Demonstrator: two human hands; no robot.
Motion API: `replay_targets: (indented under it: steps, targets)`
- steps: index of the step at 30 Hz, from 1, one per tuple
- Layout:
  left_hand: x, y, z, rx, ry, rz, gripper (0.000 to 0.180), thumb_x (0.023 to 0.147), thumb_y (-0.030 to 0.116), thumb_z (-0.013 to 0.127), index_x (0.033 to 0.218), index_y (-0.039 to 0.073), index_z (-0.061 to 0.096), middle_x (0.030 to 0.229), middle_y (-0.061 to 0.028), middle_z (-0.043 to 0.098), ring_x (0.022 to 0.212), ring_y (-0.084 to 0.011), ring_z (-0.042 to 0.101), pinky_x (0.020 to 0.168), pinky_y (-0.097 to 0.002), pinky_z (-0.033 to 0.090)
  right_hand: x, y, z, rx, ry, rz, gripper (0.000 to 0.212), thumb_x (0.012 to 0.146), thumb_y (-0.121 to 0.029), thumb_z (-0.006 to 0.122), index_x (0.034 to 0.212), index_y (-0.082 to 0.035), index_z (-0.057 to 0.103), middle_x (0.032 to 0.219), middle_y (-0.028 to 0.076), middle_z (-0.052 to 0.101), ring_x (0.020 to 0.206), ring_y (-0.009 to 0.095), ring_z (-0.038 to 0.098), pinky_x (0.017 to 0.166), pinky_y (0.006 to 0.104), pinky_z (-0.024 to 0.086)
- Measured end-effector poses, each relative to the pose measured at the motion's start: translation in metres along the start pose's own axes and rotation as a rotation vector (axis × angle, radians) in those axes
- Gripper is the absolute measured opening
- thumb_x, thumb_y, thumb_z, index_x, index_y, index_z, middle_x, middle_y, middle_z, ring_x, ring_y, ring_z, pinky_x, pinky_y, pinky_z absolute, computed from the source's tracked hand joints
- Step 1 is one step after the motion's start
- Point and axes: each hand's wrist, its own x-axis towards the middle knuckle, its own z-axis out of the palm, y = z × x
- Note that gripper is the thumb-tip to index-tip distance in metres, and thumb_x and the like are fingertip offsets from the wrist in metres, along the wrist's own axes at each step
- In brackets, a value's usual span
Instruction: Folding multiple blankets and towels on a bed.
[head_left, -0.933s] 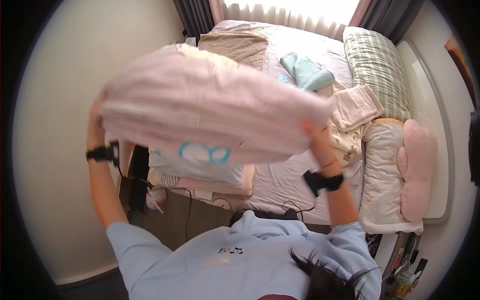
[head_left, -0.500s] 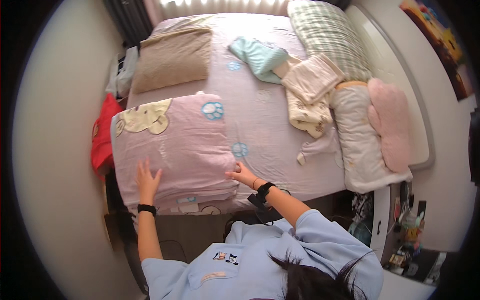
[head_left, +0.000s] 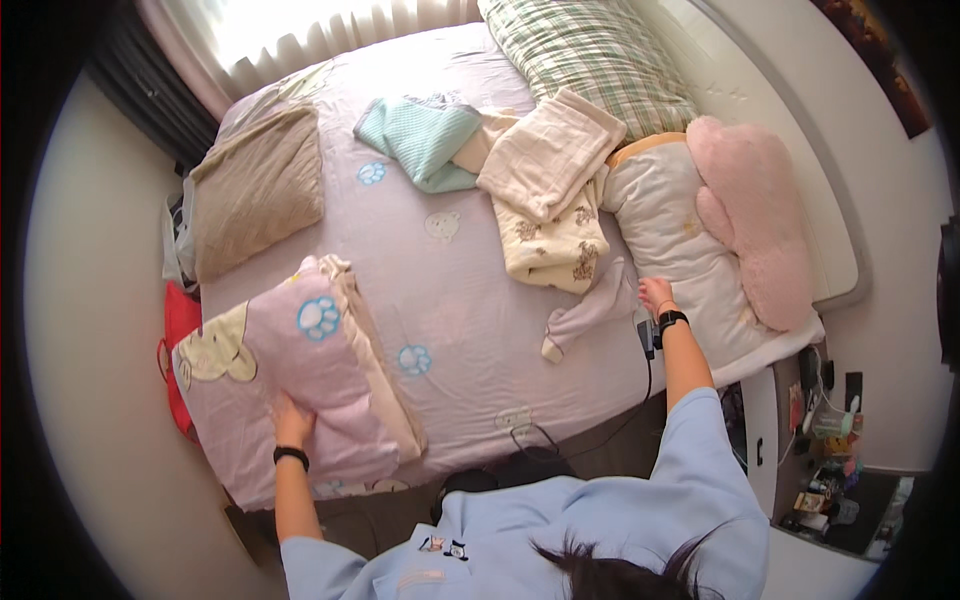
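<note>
A pink folded quilt (head_left: pixel 345 400) with a cream bear face and a blue paw print lies at the bed's near left. My left hand (head_left: pixel 292 425) presses into its top; the fingers are bent and partly sunk in the cloth, closed on a fold. At the right, my right hand (head_left: pixel 656 295) is stretched out over the bed, fingers loosely curved and apart, with nothing visible in them. It is between a small lilac garment (head_left: pixel 592 308) and a white padded pillow (head_left: pixel 665 220).
Beyond lie a brown folded blanket (head_left: pixel 260 185), a mint knitted cloth (head_left: pixel 425 138), a cream folded cloth (head_left: pixel 552 150) and a patterned cream cloth (head_left: pixel 555 250). A plaid pillow (head_left: pixel 590 65) and pink plush cushion (head_left: pixel 755 215) line the headboard. A black cable (head_left: pixel 648 395) hangs near my right arm.
My right hand has left the quilt's edge and swung right to the lilac garment. My left hand has gone from spread flat to pressed in. The quilt's right side is rumpled. The view has turned right.
</note>
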Motion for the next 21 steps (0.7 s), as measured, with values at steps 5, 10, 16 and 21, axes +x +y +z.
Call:
replay_targets:
  steps: [5,10,16,21]
  targets:
    - [-0.059,0.139,-0.034,0.119,0.086,0.077,0.032,0.075,0.022,0.060,0.097,-0.002,0.055,0.089,-0.0185,0.058,0.089,-0.0344,0.057,0.076,-0.0398,0.046,0.090,0.026,0.039,0.357,-0.091,0.184,0.049,0.075,-0.034,0.066,0.112,-0.010,0.045,0.096,0.007,0.056,0.090,0.022,0.054,0.083,0.0408,0.041]
    - [-0.100,0.263,-0.032,-0.497,-0.292,0.402,0.032,0.077,0.023,0.060,0.102,0.003,0.056,0.093,-0.0143,0.060,0.087,-0.0305,0.058,0.075,-0.0350,0.046,0.137,0.012,0.136,0.996,-0.265,0.108,0.039,0.073,-0.022,0.071,0.106,-0.009,0.052,0.100,0.007,0.057,0.090,0.021,0.055,0.076,0.0375,0.046]
    - [-0.078,0.328,-0.002,-0.879,-0.195,0.428,0.058,0.080,0.023,0.062,0.129,0.007,0.036,0.123,-0.0153,0.044,0.104,-0.0264,0.051,0.081,-0.0353,0.045,0.022,-0.090,0.197,0.440,-0.183,-0.600,0.023,0.074,-0.010,0.060,0.091,0.005,0.058,0.086,0.008,0.062,0.075,0.017,0.057,0.066,0.0298,0.046]
    - [-0.067,0.376,-0.035,-2.119,-0.432,0.172,0.057,0.088,0.042,0.045,0.132,0.009,0.032,0.129,-0.0152,0.040,0.116,-0.0272,0.042,0.096,-0.0395,0.035,-0.080,-0.071,0.202,-0.249,-0.754,-0.961,0.022,0.071,-0.018,0.061,0.088,-0.005,0.057,0.078,0.018,0.061,0.073,0.032,0.060,0.064,0.0383,0.048]
